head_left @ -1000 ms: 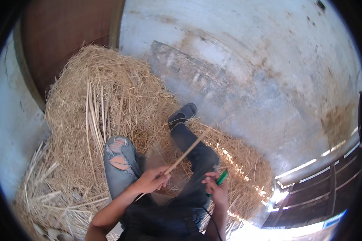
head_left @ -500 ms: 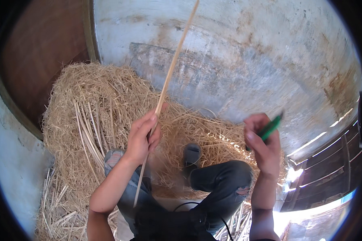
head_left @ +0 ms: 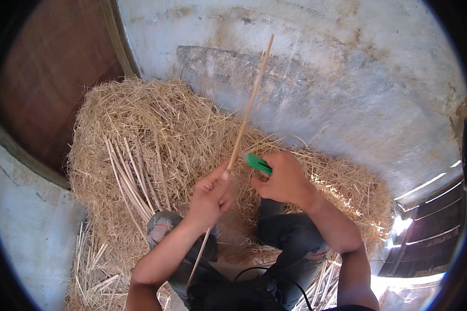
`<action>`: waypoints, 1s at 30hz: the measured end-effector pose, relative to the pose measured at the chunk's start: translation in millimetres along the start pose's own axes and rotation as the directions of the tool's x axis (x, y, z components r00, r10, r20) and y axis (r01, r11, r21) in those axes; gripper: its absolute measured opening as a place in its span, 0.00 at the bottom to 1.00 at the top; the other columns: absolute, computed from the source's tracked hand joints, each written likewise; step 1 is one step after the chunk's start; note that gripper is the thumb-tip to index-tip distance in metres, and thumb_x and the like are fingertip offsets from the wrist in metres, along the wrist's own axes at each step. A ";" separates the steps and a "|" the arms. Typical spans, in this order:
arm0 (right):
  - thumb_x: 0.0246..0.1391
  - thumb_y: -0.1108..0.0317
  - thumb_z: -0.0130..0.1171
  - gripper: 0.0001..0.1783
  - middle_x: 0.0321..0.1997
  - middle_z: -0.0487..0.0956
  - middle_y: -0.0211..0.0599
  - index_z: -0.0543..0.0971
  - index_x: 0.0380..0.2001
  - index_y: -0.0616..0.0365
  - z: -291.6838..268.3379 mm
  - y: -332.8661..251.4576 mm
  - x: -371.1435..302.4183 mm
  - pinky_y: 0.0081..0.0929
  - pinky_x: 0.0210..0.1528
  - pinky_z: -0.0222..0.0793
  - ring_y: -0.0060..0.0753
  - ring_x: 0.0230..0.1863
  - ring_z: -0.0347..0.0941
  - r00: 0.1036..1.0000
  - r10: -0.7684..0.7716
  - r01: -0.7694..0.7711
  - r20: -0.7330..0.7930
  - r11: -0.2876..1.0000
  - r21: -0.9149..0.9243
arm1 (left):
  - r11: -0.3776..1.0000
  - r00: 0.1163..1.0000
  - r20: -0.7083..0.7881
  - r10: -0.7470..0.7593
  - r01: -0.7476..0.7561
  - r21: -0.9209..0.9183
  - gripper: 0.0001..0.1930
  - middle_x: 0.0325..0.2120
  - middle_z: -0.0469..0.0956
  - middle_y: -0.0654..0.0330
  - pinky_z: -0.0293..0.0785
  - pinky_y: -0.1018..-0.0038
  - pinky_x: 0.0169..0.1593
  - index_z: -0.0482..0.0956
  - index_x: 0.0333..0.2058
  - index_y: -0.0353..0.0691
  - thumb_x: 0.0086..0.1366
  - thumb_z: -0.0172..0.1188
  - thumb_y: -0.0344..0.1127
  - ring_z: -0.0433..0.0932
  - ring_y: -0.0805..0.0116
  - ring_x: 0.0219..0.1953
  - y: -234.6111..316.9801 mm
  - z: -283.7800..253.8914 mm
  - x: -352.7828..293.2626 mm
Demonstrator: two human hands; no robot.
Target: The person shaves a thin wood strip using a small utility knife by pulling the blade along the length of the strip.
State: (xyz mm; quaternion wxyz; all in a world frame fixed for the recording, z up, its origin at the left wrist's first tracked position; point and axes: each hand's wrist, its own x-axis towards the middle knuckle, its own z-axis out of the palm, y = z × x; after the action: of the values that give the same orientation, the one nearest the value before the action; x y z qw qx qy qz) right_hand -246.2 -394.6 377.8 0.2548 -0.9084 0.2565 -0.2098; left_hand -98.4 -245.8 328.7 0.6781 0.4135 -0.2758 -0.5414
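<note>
A long, thin pale strip that looks like split bamboo [head_left: 251, 102] slants up and away from me, its lower end reaching down toward my lap. Closed around its lower half is my left hand [head_left: 210, 196], the thumb lying along the strip. My right hand [head_left: 284, 175] grips a green utility knife [head_left: 259, 164]. The knife's tip points left and is close to the strip, just above my left thumb. Whether the blade touches the strip, I cannot tell.
A large heap of straw-like shavings [head_left: 140, 109] spreads ahead, with several pale strips [head_left: 127, 173] lying on it at left. More strips [head_left: 324, 282] lie beside my right knee. Behind the heap stands a stained wall [head_left: 321, 78]; a brown panel [head_left: 52, 93] is at left.
My right hand has brought the knife left, from well apart to beside the strip. My left hand and the strip sit lower and farther right in view, which has also shifted slightly.
</note>
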 end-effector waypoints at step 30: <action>0.44 0.70 0.62 0.11 0.27 0.82 0.59 0.82 0.28 0.70 -22.6 -7.4 -13.1 0.48 0.38 0.81 0.60 0.31 0.83 0.941 0.323 -0.249 0.106 0.867 -0.433 | 1.000 0.979 0.202 -0.013 0.008 0.026 0.26 0.18 0.54 0.74 0.54 0.80 0.23 0.61 0.73 0.41 0.82 0.48 0.39 0.53 0.83 0.19 -30.3 -16.8 -47.5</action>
State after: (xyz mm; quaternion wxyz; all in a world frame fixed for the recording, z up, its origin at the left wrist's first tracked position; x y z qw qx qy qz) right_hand -265.3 -389.6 396.4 0.1069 -0.9081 0.4038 -0.0302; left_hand -112.4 -197.8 297.7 0.6383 0.3662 -0.3479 -0.5809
